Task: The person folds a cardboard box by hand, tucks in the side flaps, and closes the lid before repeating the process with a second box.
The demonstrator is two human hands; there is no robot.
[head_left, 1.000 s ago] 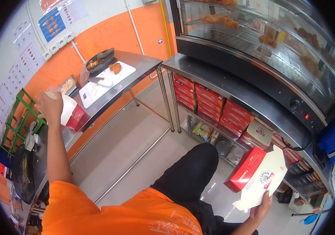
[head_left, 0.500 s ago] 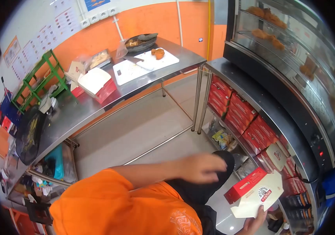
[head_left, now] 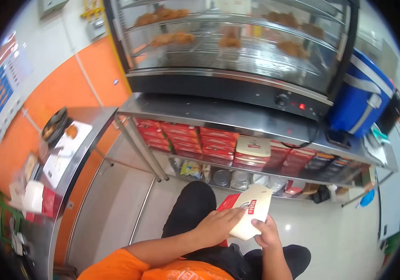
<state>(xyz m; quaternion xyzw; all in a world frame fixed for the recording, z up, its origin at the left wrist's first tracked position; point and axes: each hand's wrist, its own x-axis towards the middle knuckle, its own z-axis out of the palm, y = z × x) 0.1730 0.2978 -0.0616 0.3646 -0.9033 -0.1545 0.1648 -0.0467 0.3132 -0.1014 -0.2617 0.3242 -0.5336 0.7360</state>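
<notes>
Left hand (head_left: 219, 225) and right hand (head_left: 266, 233) both clamped on a red-and-white box (head_left: 249, 212) — held above dark trousers (head_left: 191, 207), shelf of stacked boxes (head_left: 188, 138) beyond

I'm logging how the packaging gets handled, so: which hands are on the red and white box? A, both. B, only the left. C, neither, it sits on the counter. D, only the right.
A: the left hand and the right hand both grip the red and white box, held up in front of the stacked red boxes.
</notes>
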